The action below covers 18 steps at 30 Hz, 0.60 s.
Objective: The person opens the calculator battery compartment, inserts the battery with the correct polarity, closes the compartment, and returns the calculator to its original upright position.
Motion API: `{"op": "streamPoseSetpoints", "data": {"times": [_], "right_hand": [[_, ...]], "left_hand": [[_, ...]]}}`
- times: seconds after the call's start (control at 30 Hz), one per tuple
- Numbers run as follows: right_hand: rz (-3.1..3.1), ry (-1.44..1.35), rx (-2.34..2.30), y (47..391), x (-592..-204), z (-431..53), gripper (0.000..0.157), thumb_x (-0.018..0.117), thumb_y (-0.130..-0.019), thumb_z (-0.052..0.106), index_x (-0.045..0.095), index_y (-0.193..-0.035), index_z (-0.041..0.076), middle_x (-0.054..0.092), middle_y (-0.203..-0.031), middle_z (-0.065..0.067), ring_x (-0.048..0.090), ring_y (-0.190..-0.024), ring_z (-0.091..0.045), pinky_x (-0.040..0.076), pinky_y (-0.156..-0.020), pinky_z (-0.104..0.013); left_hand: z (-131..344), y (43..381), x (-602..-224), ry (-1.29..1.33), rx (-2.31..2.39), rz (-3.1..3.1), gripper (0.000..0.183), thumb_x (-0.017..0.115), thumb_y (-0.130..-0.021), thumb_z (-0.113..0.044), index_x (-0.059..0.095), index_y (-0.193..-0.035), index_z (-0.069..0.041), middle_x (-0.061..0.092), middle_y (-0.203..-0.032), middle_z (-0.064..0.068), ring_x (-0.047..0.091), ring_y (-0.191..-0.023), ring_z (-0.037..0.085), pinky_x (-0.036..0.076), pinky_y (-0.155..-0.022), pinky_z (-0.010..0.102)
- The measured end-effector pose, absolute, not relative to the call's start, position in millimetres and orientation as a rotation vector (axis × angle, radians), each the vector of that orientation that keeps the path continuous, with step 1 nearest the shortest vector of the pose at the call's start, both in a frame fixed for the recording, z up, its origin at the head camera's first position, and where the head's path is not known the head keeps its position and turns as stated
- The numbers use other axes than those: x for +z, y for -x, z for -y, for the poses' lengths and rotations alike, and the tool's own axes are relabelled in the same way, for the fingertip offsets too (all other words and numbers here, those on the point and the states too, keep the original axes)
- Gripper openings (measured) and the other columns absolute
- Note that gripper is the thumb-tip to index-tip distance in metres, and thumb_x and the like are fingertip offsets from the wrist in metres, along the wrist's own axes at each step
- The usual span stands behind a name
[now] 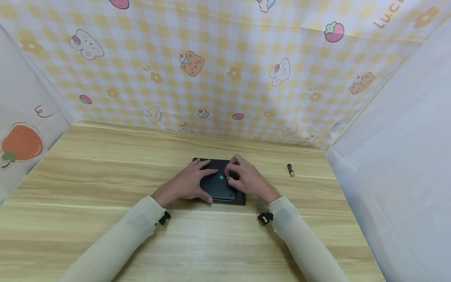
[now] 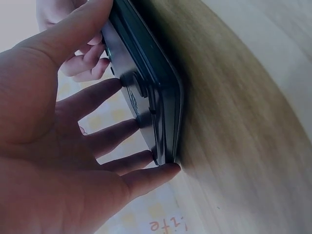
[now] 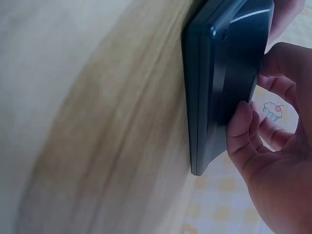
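A flat black device (image 1: 215, 188), like a calculator turned face down, lies on the wooden table. A small green dot (image 1: 221, 177) marks its upper surface. My left hand (image 1: 190, 181) spreads across its left part, fingers fairly straight, with the thumb at the near edge. In the left wrist view, that hand's fingertips press the back and side of the black casing (image 2: 163, 105). Curled over the right part is my right hand (image 1: 244, 177). Its thumb and fingertips touch the casing (image 3: 217, 87) in the right wrist view; whether they pinch any part is hidden.
A small black and gold battery (image 1: 290, 170) lies to the right of the device on the table (image 1: 197, 243). Behind stands a yellow checked cloth (image 1: 218, 90) with cartoon prints. White cloth (image 1: 398, 156) borders the right side.
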State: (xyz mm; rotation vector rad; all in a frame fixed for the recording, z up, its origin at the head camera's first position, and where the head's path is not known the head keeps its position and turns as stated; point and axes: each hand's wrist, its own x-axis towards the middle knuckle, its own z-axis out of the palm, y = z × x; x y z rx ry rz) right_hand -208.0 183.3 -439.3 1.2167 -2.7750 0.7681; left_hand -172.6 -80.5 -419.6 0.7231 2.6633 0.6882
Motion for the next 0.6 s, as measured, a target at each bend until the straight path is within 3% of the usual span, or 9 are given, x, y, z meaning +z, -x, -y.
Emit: {"op": "streamPoseSetpoints", "data": {"times": [0.6], "right_hand": [[2.828, -1.188, 0.819, 206.8, -438.5, -185.8, 0.006, 0.076, -0.102, 0.019, 0.073, -0.106, 0.017, 0.052, -0.117, -0.004, 0.051, -0.081, -0.015, 0.049, -0.075, -0.033]], "left_hand": [[81.1, 171.3, -419.0, -0.712, 0.726, -2.656, 0.095, 0.097, -0.085, -0.045, 0.055, -0.164, -0.014, 0.029, -0.178, 0.019, 0.016, -0.165, 0.051, 0.027, -0.128, 0.067]]}}
